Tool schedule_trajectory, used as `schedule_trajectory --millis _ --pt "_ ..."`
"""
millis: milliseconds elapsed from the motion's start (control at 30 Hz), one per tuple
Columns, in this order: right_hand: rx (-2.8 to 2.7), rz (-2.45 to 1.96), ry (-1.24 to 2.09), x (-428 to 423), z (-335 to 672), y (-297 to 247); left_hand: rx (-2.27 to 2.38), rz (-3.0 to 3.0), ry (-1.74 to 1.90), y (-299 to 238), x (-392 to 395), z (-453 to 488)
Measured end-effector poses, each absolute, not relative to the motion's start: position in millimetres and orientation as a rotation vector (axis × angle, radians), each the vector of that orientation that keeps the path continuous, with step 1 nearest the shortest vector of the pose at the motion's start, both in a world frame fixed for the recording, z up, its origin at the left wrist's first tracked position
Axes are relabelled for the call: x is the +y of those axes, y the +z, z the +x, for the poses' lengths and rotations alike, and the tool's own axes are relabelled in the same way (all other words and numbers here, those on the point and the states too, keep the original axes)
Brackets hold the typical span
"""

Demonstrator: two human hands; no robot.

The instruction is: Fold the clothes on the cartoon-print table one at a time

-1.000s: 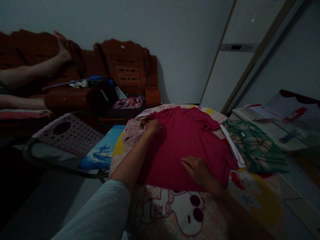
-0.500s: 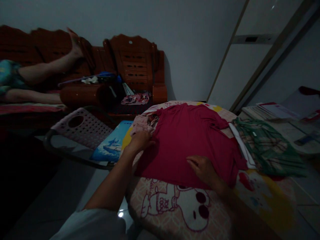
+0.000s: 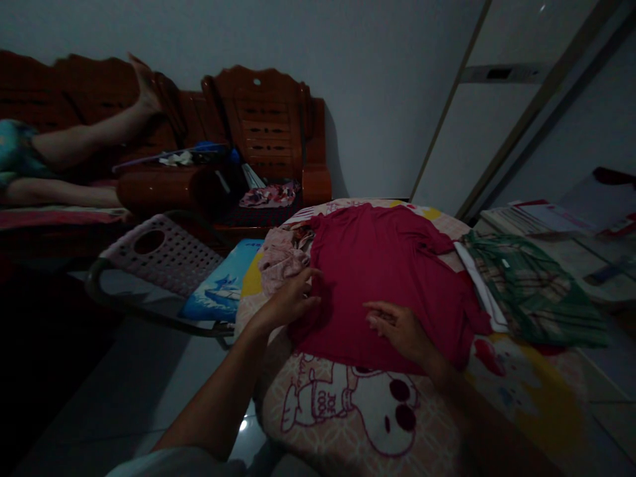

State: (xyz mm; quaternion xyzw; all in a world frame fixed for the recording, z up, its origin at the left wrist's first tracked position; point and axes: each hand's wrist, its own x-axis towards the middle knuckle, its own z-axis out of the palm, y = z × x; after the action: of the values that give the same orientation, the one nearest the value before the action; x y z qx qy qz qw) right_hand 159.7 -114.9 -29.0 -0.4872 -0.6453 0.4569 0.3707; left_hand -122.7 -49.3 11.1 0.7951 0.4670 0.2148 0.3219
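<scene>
A dark red shirt (image 3: pixel 382 271) lies spread flat on a round table under a pink cartoon-print cloth (image 3: pixel 348 411). My left hand (image 3: pixel 293 298) rests at the shirt's near left edge, fingers stretched out toward the fabric. My right hand (image 3: pixel 397 324) lies on the shirt's lower middle, fingers extended and pointing left. Neither hand grips the cloth. A crumpled pale pink garment (image 3: pixel 281 255) sits just beyond my left hand.
A green plaid garment (image 3: pixel 531 291) and a white folded piece (image 3: pixel 479 288) lie on the table's right. A pink perforated stool (image 3: pixel 159 255) and a blue picture book (image 3: pixel 221 291) stand to the left. Another person's legs (image 3: pixel 84 142) rest on a wooden sofa (image 3: pixel 268 132). Papers (image 3: pixel 536 218) lie at the far right.
My left hand slid down the shirt's left edge toward me and then inward. My right hand lifted slightly and stretched its fingers leftward. The shirt's left side now looks straighter.
</scene>
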Motion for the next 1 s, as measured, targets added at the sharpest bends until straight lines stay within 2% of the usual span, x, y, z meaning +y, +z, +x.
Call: schedule_trajectory --millis 167,300,400,533,633,833,1000 --pt "-1.448 -1.06 1.477 -111.9 154.2 -28.5 0.796 2.18 0.401 9.3 -63.3 -73.7" --pt "-1.45 -1.117 1.472 -108.6 157.7 -29.0 0.54 2.231 0.298 13.2 -67.8 -55.7" --pt "-1.508 -1.163 1.42 -107.3 160.3 -29.8 0.546 2.238 0.265 25.9 -48.3 -57.8" --pt "-1.707 -1.234 1.294 -108.6 159.3 -29.1 1.124 2.213 0.607 31.7 20.0 -67.4" --pt "-1.854 -1.221 1.202 -111.1 157.1 -27.8 1.476 1.729 0.869 19.4 75.7 -73.0" --pt "-1.849 -1.224 1.181 -113.2 154.7 -28.8 1.212 0.972 1.111 -8.3 127.3 -68.9" --pt "-1.721 -1.235 1.288 -112.7 153.7 -31.3 1.255 0.92 1.302 -13.8 142.5 -59.2"
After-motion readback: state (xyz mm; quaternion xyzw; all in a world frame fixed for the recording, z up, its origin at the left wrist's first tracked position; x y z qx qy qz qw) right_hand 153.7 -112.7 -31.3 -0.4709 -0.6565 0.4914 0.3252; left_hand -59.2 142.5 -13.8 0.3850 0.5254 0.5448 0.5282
